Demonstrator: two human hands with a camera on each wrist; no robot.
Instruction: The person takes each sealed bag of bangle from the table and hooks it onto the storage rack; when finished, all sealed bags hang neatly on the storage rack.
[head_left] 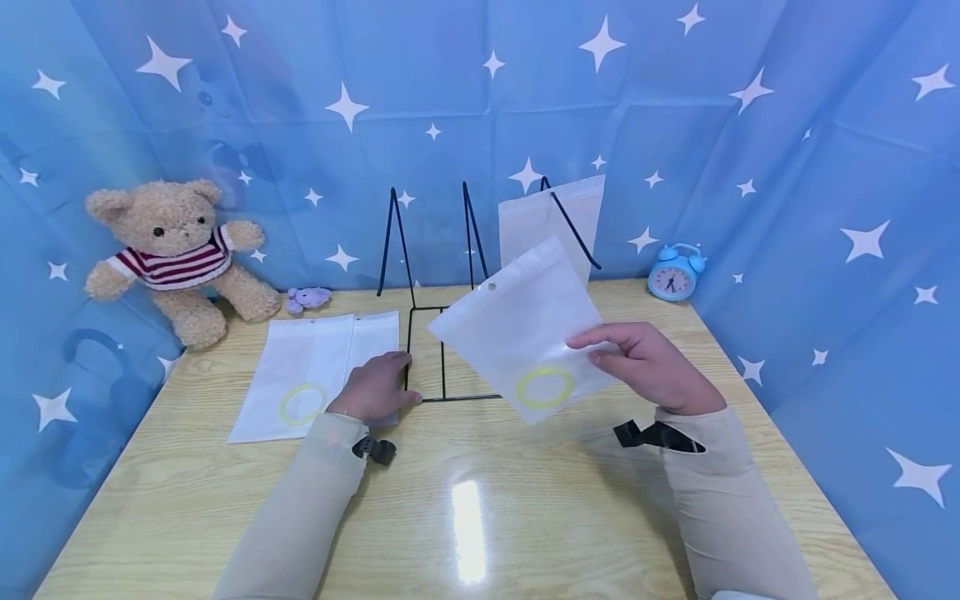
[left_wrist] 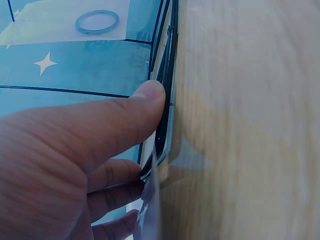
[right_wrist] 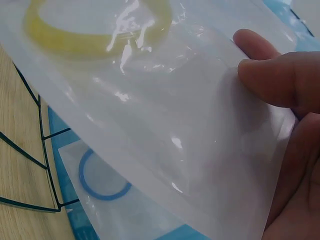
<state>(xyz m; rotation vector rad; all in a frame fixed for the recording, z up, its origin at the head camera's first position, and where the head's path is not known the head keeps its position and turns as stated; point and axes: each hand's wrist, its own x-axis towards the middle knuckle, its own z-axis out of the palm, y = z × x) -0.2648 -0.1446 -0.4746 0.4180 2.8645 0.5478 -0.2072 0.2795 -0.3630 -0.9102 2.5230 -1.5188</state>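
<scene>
Right hand's grip (head_left: 652, 367) pinches white pouch with yellow ring (head_left: 517, 325) by its edge, tilted, held up over right part of black wire rack (head_left: 443, 358). Left hand's grip (head_left: 375, 387) holds rack's left side, beside white pouches (head_left: 300, 358) flat on bench (head_left: 555, 517); hung pouch (head_left: 525, 225) at rack's right prong.

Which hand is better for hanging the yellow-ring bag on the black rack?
Probably the right hand: it pinches the yellow-ring bag by the rack. The left hand holds the rack low down.
</scene>
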